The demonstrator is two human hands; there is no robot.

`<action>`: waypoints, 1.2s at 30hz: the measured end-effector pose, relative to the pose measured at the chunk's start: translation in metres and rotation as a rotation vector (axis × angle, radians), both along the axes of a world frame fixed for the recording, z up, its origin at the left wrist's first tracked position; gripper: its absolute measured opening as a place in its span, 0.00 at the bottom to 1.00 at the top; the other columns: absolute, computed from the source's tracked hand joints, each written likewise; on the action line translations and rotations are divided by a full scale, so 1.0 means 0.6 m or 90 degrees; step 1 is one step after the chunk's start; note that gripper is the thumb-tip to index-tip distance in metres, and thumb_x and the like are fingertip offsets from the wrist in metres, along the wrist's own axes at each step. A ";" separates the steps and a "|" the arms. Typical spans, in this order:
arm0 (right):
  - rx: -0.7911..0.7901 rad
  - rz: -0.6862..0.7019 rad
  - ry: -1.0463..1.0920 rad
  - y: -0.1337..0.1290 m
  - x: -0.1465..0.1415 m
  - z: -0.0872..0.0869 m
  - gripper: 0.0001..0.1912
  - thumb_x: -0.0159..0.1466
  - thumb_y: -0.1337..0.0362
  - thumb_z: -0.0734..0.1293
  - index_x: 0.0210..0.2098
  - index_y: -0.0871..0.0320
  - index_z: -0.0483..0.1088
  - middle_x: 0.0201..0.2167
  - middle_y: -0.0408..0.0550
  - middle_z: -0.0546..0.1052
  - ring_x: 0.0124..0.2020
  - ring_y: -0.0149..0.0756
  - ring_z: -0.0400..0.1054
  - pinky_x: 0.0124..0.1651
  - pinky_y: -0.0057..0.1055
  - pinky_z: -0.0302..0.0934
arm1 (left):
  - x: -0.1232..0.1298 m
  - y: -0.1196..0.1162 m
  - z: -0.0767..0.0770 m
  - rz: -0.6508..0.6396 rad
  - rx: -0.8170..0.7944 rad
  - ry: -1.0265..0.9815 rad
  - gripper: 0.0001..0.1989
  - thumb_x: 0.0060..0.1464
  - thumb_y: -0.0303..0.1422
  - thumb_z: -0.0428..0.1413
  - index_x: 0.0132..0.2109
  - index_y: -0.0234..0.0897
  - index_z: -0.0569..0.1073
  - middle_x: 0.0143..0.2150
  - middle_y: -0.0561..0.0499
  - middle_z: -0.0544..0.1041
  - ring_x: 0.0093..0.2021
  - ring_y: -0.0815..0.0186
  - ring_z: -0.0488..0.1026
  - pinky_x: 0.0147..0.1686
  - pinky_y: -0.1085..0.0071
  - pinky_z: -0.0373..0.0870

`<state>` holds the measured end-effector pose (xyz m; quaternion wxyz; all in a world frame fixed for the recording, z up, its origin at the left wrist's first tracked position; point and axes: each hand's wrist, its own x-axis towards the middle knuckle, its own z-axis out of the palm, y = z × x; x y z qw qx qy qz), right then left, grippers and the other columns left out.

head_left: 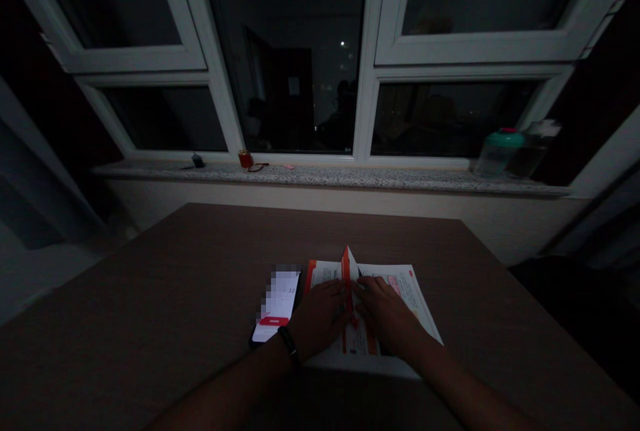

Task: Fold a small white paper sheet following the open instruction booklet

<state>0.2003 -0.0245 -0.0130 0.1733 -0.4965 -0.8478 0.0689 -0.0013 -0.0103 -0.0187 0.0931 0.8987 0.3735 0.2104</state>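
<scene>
A printed booklet with white pages and orange-red parts lies on the brown table. One page or fold stands up near its middle, its pointed tip toward the window. My left hand, a dark band on its wrist, rests on the left part of the booklet, fingers against the raised fold. From the other side my right hand touches the same fold. Both hands are dim, and whether the fingertips pinch the paper is hard to see. A phone with a lit screen lies left of my left hand.
Beyond the table runs a speckled windowsill. On it stand a teal-lidded container beside a clear bottle at the right, a small red-orange jar and a small dark bottle at the left.
</scene>
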 end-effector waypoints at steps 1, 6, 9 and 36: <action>-0.002 -0.003 0.003 0.000 -0.001 0.000 0.24 0.67 0.71 0.61 0.61 0.52 0.63 0.55 0.53 0.68 0.54 0.47 0.60 0.57 0.44 0.60 | 0.001 -0.001 0.002 -0.002 -0.001 0.002 0.21 0.61 0.34 0.57 0.60 0.37 0.68 0.62 0.41 0.69 0.63 0.53 0.65 0.61 0.53 0.63; -0.011 -0.016 0.001 0.000 -0.004 0.001 0.23 0.66 0.69 0.62 0.60 0.53 0.65 0.55 0.54 0.69 0.55 0.48 0.60 0.58 0.46 0.58 | 0.003 -0.002 0.010 -0.008 -0.011 0.008 0.22 0.60 0.33 0.58 0.60 0.37 0.68 0.62 0.41 0.69 0.63 0.54 0.65 0.62 0.54 0.62; -0.016 -0.019 0.003 0.001 -0.002 0.003 0.22 0.65 0.68 0.63 0.59 0.52 0.66 0.55 0.53 0.69 0.55 0.49 0.60 0.58 0.47 0.57 | 0.002 -0.002 0.009 -0.018 -0.008 -0.005 0.21 0.61 0.32 0.57 0.60 0.38 0.68 0.61 0.43 0.70 0.63 0.55 0.65 0.62 0.55 0.62; -0.085 0.011 0.060 0.003 0.019 0.006 0.34 0.60 0.59 0.70 0.64 0.51 0.61 0.60 0.54 0.64 0.60 0.48 0.58 0.62 0.46 0.52 | -0.002 0.000 -0.001 -0.003 -0.002 -0.014 0.21 0.59 0.32 0.58 0.59 0.40 0.69 0.62 0.43 0.69 0.62 0.52 0.65 0.61 0.52 0.63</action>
